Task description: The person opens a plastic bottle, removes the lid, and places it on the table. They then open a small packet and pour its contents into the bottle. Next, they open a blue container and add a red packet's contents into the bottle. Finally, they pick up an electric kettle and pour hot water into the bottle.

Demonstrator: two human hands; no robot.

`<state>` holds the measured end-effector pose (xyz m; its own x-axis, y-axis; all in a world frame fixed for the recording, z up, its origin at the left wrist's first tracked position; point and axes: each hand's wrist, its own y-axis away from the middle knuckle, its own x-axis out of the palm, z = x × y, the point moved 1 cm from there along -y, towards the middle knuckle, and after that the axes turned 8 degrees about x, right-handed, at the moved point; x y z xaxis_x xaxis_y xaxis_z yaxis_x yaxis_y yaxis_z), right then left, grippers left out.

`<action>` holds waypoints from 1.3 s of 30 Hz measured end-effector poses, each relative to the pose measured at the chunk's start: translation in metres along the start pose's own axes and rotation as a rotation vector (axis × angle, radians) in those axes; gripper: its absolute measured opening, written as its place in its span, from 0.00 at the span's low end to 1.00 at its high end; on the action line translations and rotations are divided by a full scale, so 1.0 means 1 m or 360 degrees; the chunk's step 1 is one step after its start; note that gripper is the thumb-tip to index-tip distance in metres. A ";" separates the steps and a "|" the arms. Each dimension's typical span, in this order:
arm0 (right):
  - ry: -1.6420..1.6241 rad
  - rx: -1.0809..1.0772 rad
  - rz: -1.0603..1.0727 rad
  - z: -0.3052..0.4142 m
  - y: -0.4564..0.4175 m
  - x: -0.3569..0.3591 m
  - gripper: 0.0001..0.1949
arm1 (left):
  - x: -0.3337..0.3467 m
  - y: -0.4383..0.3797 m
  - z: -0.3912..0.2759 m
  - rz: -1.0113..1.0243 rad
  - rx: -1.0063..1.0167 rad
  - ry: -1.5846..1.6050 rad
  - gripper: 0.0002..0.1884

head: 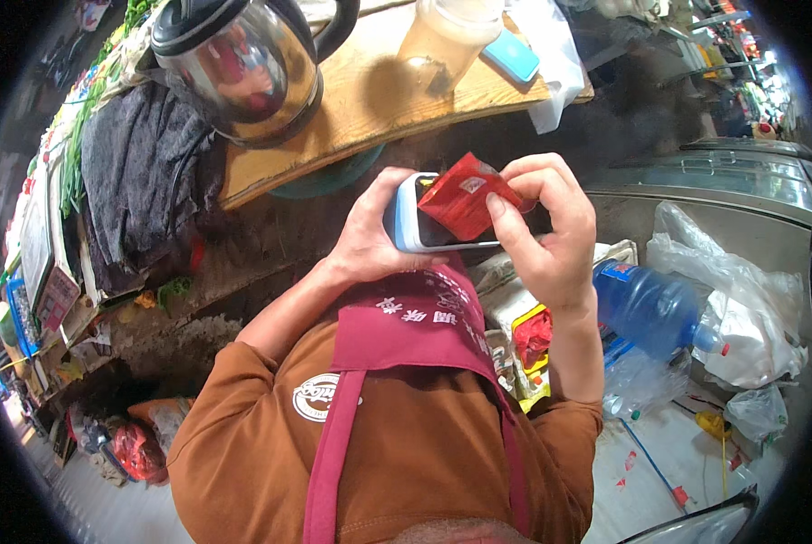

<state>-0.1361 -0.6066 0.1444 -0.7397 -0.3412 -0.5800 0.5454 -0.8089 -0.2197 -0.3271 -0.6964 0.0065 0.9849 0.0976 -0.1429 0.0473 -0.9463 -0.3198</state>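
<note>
My left hand (378, 224) is closed around a small blue-and-white open container (406, 216) with a dark inside, held in front of my maroon apron (412, 326). Between the thumb and fingers of my right hand (545, 217) is a flat red packet (470, 197) bearing writing. The packet lies over the container's opening and hides part of it; I cannot tell whether they touch. Beyond my hands stands a wooden table (351, 122) with a glass kettle (242, 75), a clear plastic jar (450, 41) holding some liquid, and a light-blue flat case or phone (511, 56).
A dark cloth (144, 177) hangs at the table's left end. A white plastic bag (548, 54) drapes over its right edge. To my right lie a large blue water bottle (644, 306) and clear plastic bags (732, 272), beside a metal-edged cabinet (746, 183).
</note>
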 end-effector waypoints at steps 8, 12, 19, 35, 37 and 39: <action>-0.0171 -0.0094 -0.0183 0.000 0.018 0.043 0.13 | 0.000 -0.017 -0.008 0.0002 -0.0070 0.0195 0.47; 0.0048 -0.0227 -0.0189 0.002 0.010 0.045 0.14 | -0.006 -0.022 -0.008 -0.0013 -0.0088 0.0103 0.45; -0.1014 0.0114 -0.0631 0.014 -0.035 0.004 0.10 | -0.017 -0.030 -0.004 0.0003 -0.0148 0.0091 0.48; 0.1158 -0.0515 0.0007 0.026 -0.178 -0.040 0.12 | -0.038 -0.025 0.006 0.0127 -0.0057 0.0143 0.43; 0.1297 -0.0612 0.0044 0.027 -0.186 -0.038 0.11 | -0.038 -0.025 0.007 0.0146 -0.0106 0.0202 0.43; 0.1487 -0.0667 0.0115 0.031 -0.192 -0.037 0.11 | -0.039 -0.026 0.007 0.0157 -0.0108 0.0224 0.43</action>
<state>-0.2254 -0.4532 0.2327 -0.1952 0.2717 -0.9424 0.8027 -0.5078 -0.3127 -0.3681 -0.6737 0.0134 0.9987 -0.0362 -0.0367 -0.0442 -0.9682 -0.2463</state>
